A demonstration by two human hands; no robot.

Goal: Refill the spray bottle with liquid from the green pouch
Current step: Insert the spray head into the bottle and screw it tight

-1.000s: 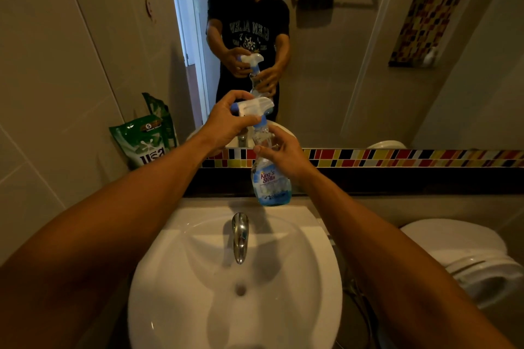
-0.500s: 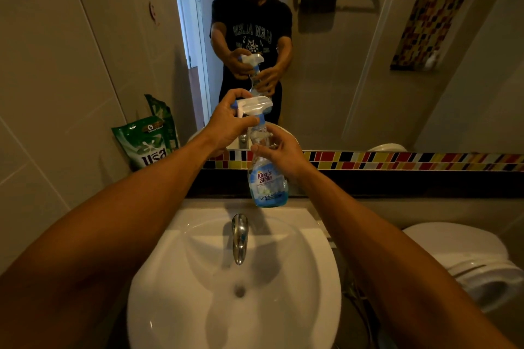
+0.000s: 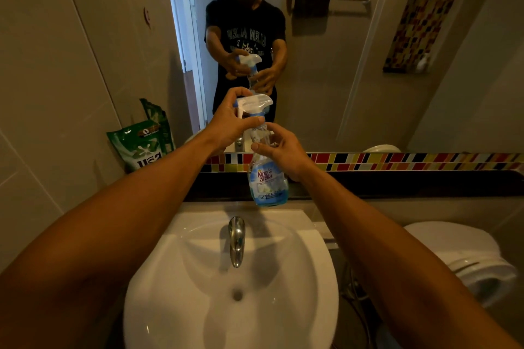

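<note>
while gripping (both hands (image 3: 232, 125)) spray bottle (image 3: 268, 178)

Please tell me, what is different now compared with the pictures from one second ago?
Very little. The left hand still grips the white trigger head of the clear spray bottle with blue liquid, its fingers shifted slightly round the collar, as if unscrewing. The right hand keeps holding the bottle's neck above the white sink. The green refill pouch stays leaning against the wall, untouched.

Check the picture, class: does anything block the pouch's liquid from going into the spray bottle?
Yes. The white trigger head, gripped by the left hand, still sits on the spray bottle; the green pouch leans untouched against the wall.
</note>
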